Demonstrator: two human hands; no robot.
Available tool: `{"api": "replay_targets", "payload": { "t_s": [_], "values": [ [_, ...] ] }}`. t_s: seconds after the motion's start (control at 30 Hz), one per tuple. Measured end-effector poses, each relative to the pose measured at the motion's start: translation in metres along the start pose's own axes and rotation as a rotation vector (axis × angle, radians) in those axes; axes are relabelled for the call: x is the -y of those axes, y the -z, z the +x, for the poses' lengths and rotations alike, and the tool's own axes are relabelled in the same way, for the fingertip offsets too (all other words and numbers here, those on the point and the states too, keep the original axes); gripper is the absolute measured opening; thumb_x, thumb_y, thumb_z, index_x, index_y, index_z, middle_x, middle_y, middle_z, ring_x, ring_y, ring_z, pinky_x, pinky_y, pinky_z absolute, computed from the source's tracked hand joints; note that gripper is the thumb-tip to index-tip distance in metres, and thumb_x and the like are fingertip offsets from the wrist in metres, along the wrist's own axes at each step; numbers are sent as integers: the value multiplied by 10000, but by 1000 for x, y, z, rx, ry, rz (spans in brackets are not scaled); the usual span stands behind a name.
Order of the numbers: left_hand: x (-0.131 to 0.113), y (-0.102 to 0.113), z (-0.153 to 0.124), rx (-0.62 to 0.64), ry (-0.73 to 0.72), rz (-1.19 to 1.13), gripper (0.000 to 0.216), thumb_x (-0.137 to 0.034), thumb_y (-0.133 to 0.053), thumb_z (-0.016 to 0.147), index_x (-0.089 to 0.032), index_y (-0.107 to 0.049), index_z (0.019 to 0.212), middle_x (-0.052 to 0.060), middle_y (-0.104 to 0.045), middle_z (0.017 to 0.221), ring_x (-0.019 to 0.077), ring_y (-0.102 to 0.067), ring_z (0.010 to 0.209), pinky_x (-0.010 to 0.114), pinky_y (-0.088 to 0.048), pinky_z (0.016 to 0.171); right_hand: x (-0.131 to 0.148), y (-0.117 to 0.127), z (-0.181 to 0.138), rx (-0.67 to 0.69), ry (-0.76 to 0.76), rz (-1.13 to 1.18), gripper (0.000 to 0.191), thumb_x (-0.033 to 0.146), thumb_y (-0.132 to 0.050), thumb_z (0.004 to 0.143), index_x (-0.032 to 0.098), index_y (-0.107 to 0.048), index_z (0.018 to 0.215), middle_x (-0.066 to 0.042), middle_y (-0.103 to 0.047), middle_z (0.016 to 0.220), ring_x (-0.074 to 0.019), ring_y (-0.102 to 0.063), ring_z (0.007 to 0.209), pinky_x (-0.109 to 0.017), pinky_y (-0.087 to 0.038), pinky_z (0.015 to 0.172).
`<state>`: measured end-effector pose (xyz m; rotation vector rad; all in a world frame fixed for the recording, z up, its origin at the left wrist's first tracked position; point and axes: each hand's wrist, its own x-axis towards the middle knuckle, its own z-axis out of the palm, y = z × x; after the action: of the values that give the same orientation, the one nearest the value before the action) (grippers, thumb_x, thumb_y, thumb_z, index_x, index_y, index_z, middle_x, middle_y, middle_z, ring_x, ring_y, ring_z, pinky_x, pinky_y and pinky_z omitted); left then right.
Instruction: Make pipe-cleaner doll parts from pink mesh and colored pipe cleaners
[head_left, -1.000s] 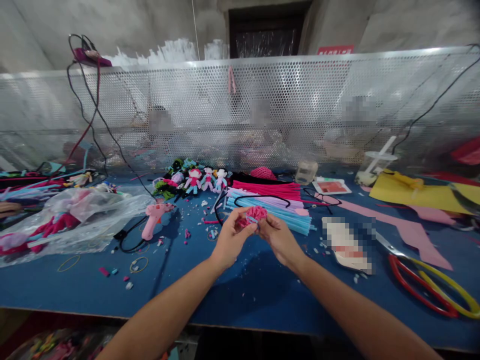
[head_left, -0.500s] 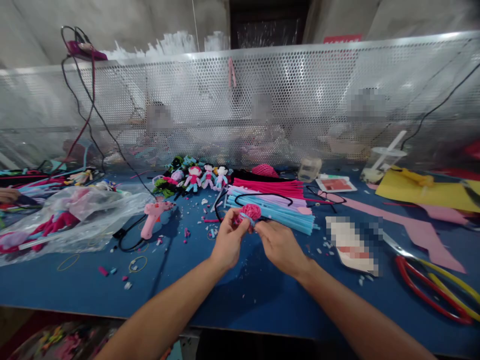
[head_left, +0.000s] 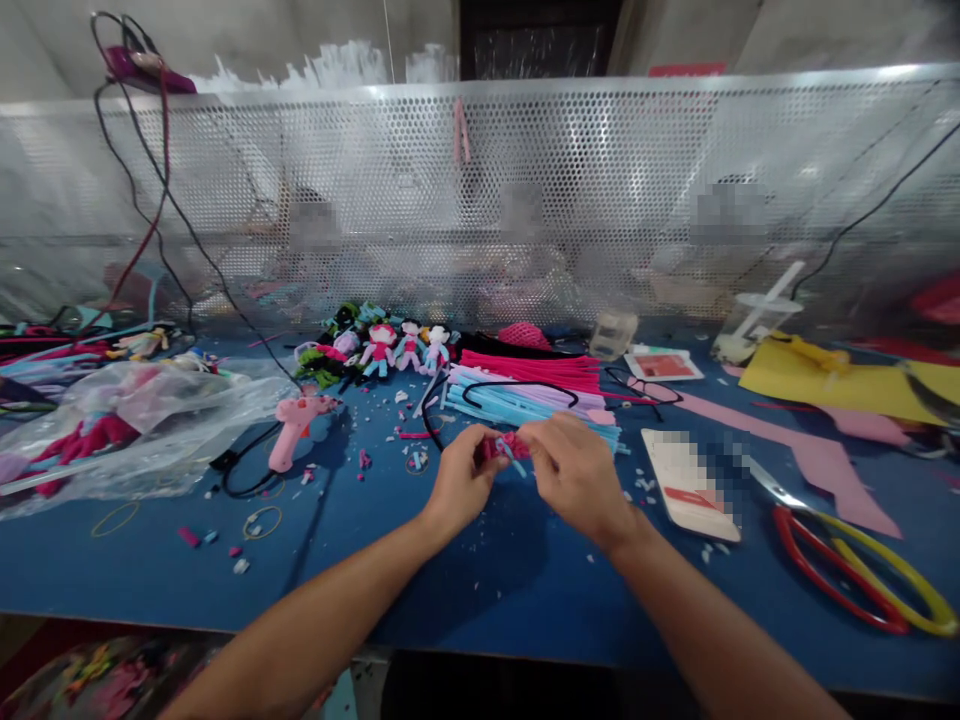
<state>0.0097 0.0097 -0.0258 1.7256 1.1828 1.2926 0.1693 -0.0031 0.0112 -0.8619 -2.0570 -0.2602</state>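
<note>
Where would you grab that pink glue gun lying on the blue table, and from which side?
The pink glue gun lies flat on its side on the table, so come from above. Grip the handle, the straight part angling toward the near edge. The black cord trails from the handle's end; avoid the nozzle end, which may be hot.

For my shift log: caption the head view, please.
Left hand and right hand pinch a pink fuzzy ball over the blue table, pipe cleaners behind.
</note>
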Motion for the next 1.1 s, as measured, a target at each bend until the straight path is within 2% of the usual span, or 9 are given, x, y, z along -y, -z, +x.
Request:
{"api": "replay_targets", "payload": {
  "t_s": [0.1,0.2,0.3,0.4,0.53,0.7,0.83,0.97,1.1],
  "values": [
    [-3,-3,1,2,124,-198,182,-204,-635,740,-175,-599,916,-37,-470,642,96,-411,585,224,-318,568,-10,5,4,-117,-240,131,179,145,-431,897,204,-594,853,-33,-605,730,-174,-553,711,-297,-418,673],
    [-9,0,6,7,288,-620,163,-230,-658,743,-164,-573,866,-34,-486,660,80,-442,580,215,-353,572,-22,0,4,-125,-458,302,154,164,-463,881,215,-606,904,-20,-617,770,-155,-558,677,-279,-427,632],
    [-10,6,12,34,448,-994,180,-185,-701,703,-140,-527,718,-34,-458,629,67,-457,567,200,-380,559,-26,-11,4,-43,-465,456,102,173,-571,807,221,-630,875,-12,-623,801,-144,-539,646,-277,-435,614],
    [-9,11,15,87,544,-1146,193,-131,-702,693,-129,-510,678,-35,-433,589,54,-452,542,180,-388,537,-20,-19,3,-8,-418,584,65,220,-626,788,234,-670,835,-12,-645,784,-163,-579,697,-295,-457,645],
    [-14,8,10,77,512,-1069,207,-155,-711,689,-143,-507,720,-38,-456,620,51,-451,542,183,-396,543,-9,-23,0,-67,-319,582,109,186,-598,822,244,-690,813,-19,-658,785,-174,-607,752,-311,-471,684],
    [-21,0,-1,-54,231,-586,161,-218,-655,741,-178,-519,816,-46,-476,665,67,-432,571,195,-369,556,-2,-20,-2,-172,-261,473,118,140,-587,828,227,-666,813,-30,-626,775,-171,-584,755,-319,-469,691],
    [-18,-2,-5,-53,144,-381,131,-223,-626,758,-184,-524,830,-44,-467,664,80,-422,588,206,-355,561,-1,-19,1,-182,-299,460,108,145,-625,800,234,-680,774,-20,-612,752,-164,-571,733,-312,-463,677],
    [-19,-3,-6,2,170,-455,133,-247,-598,777,-185,-514,859,-37,-488,694,91,-462,612,214,-380,579,-7,-20,3,-170,-476,595,94,171,-724,702,248,-677,730,-4,-553,826,-139,-533,716,-274,-448,616],
    [-22,-1,-4,60,186,-431,152,-241,-602,765,-177,-540,888,-26,-511,705,100,-471,619,224,-390,589,-13,-19,4,2,-790,1065,327,245,-775,641,284,-625,929,15,-562,905,-132,-547,750,-258,-468,620]
  ]
}}
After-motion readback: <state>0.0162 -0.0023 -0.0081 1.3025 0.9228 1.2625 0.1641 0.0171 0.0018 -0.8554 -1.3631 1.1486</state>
